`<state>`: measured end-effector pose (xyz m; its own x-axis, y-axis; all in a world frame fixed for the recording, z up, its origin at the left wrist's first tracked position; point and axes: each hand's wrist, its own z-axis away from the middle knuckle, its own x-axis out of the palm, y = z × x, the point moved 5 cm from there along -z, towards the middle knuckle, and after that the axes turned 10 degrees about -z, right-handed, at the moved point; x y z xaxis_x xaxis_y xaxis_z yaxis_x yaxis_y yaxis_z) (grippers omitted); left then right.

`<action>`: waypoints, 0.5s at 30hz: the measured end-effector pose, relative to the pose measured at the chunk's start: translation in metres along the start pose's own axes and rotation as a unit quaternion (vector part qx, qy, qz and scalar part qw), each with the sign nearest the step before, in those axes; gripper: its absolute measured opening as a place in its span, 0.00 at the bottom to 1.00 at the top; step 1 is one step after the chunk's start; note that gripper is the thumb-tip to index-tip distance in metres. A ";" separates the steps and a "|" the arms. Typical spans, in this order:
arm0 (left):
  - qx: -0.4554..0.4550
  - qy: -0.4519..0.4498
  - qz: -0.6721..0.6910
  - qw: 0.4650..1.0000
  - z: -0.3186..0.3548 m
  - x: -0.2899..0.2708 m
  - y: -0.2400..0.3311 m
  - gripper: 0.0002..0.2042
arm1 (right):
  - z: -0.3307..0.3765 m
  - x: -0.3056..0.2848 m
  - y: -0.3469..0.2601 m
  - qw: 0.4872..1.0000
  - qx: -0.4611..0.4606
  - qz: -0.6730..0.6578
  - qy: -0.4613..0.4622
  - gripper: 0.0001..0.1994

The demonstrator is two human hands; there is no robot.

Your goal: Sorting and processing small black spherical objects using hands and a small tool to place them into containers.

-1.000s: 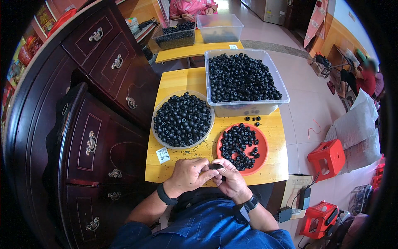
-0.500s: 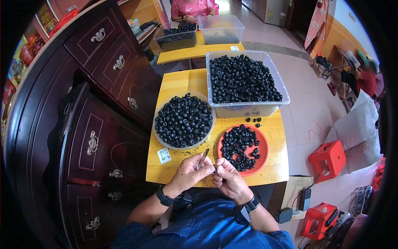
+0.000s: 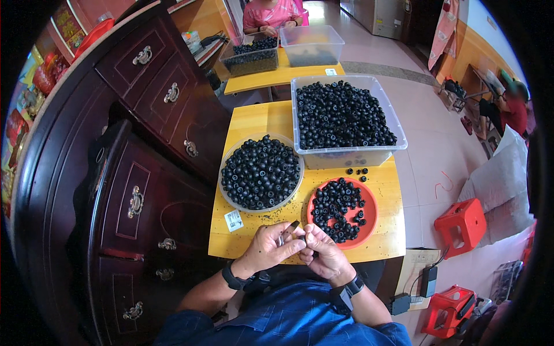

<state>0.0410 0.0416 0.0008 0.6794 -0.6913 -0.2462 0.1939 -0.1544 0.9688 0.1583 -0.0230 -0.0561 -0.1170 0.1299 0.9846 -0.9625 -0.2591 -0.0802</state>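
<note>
In front of my body, my two hands meet at the near edge of the yellow table. My left hand (image 3: 270,249) is closed on a slim dark blade-like tool (image 3: 294,226), its tip jutting up past the fingers. My right hand (image 3: 328,254) is closed, fingertips pinched against the left thumb around a small black part, mostly covered by the fingers. Just beyond my right hand is a red-orange plate (image 3: 373,214) with loose black ring-like parts (image 3: 340,199). A round clear tub (image 3: 301,173) heaped with similar parts stands beyond my left hand.
A large clear bin (image 3: 346,158) full of black parts stands farther back. Several loose parts (image 3: 356,171) lie between bin and plate. A dark wooden cabinet (image 3: 156,207) rises at left. Across a second table sits a person (image 3: 272,16). Red stools (image 3: 461,226) stand at right.
The tool in my left hand has tilted to the right. Both hands stay together at the table edge. The whole view has shifted slightly.
</note>
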 end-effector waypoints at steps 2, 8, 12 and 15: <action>0.010 -0.005 -0.066 0.998 -0.001 -0.002 0.003 0.04 | 0.002 0.004 -0.002 1.000 -0.001 -0.001 0.014 0.06; -0.004 0.059 -0.161 0.985 -0.025 -0.034 0.025 0.06 | -0.003 -0.003 -0.005 0.999 0.015 0.017 0.035 0.06; 0.021 0.157 -0.345 0.925 -0.070 -0.093 0.045 0.09 | 0.001 -0.012 -0.009 0.995 0.016 0.006 0.101 0.07; 0.008 0.182 -0.472 0.863 -0.102 -0.126 0.045 0.14 | 0.002 -0.010 -0.009 0.992 0.001 0.010 0.127 0.11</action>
<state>0.0358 0.1938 0.0729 0.4018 0.0145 -0.9156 0.7744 -0.5390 0.3313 0.1689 -0.0240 -0.0647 -0.1943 0.3625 0.9115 -0.9589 -0.2661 -0.0986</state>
